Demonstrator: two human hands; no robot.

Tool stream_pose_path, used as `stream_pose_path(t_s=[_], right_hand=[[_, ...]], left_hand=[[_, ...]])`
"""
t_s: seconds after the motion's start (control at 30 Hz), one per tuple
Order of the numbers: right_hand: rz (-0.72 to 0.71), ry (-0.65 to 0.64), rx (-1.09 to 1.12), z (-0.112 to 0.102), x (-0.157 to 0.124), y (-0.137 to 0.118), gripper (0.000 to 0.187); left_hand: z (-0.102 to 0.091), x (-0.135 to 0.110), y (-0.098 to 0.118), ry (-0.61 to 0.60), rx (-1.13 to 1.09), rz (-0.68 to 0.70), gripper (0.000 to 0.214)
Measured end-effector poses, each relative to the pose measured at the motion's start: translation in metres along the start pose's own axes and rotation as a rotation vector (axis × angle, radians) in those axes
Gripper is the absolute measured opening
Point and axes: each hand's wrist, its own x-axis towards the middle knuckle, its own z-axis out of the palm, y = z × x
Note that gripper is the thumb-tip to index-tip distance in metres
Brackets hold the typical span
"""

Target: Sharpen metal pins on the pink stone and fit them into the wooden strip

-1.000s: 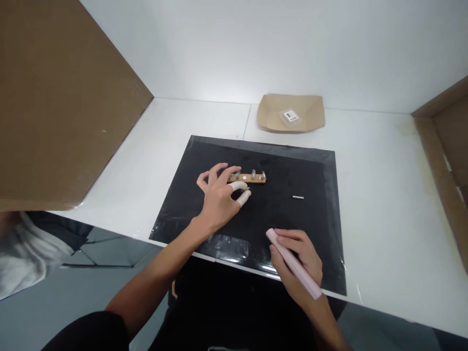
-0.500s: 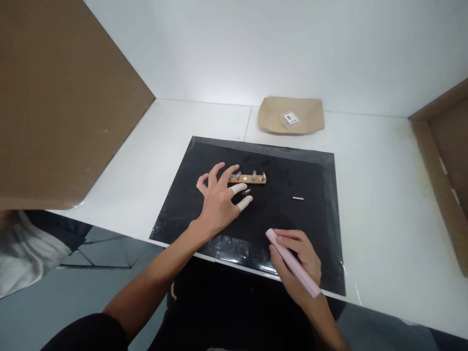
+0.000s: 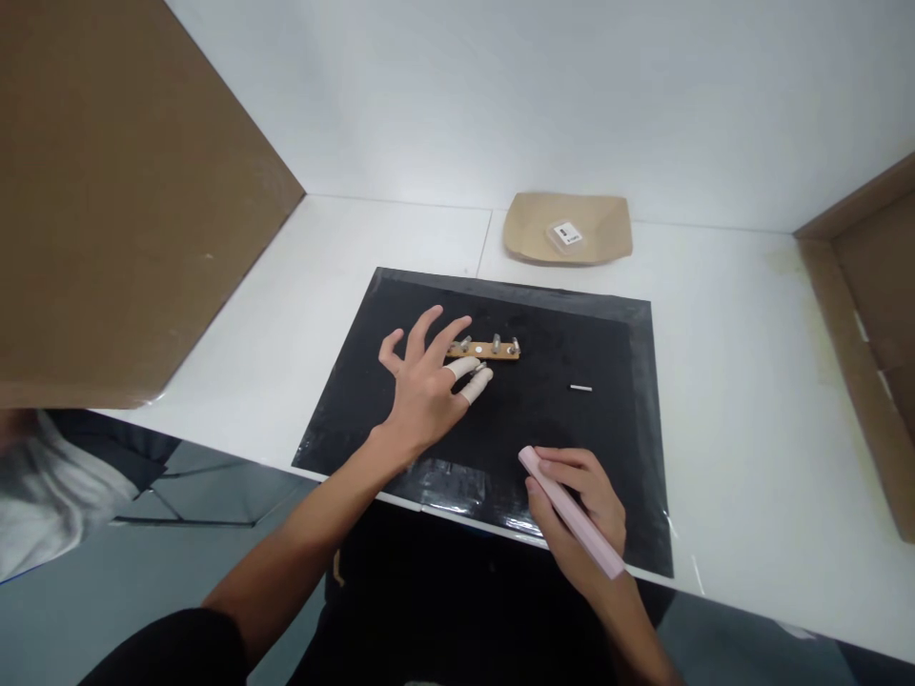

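My left hand (image 3: 425, 381) rests on a black mat (image 3: 543, 429) with its fingers spread. Two of its fingertips wear white finger cots and lie against the near edge of a small wooden strip (image 3: 486, 350) that carries several metal screws. My right hand (image 3: 582, 510) sits at the mat's near edge, closed around a slim pink tool (image 3: 568, 513) that points up and to the left. A short metal pin (image 3: 580, 388) lies loose on the mat, to the right of the strip and apart from both hands.
A brown paper tray (image 3: 568, 229) holding a small clear packet stands at the back of the white table (image 3: 750, 381). Cardboard panels rise at the left (image 3: 121, 191) and right (image 3: 872, 324). The table's near edge runs under my forearms.
My left hand has lifted and spread its fingers a little, and the two capped fingertips have closed up to the wooden strip. My right hand with the pink tool has barely moved.
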Motion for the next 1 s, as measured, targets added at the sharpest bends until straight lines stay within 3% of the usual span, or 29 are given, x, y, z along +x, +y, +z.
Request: stream_pose_path(t_s=[0.27, 1.0], right_hand=[[-0.005, 0.024, 0.003, -0.001, 0.000, -0.001, 0.026], [0.010, 0.015, 0.001, -0.002, 0.002, 0.000, 0.029]], left_hand=[[0.012, 0.017, -0.017, -0.131, -0.046, -0.010, 0.007], [0.026, 0.026, -0.020, -0.225, -0.045, -0.051, 0.005]])
